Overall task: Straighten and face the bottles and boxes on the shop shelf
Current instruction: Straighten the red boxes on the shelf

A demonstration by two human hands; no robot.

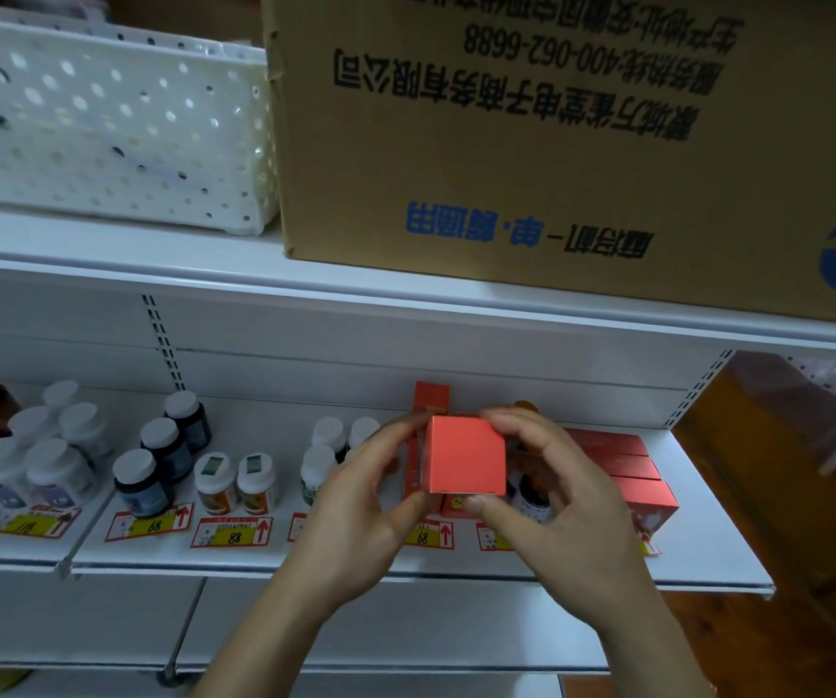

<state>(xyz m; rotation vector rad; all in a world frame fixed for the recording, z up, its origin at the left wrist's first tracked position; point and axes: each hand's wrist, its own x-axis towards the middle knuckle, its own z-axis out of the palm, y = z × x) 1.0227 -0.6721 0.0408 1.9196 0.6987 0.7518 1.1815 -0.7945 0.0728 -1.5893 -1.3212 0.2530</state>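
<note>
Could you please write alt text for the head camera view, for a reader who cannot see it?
Both hands, the left hand and right hand, hold a small red box in front of a white shop shelf. White-capped bottles and more red boxes stand behind yellow price tags; above sit a cardboard carton and a white perforated basket.

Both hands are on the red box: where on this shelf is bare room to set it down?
Bare shelf lies right of the stacked red boxes, out to the end, and behind the dark bottles toward the back panel. Around the red box, the bottles and cartons are crowded.
</note>
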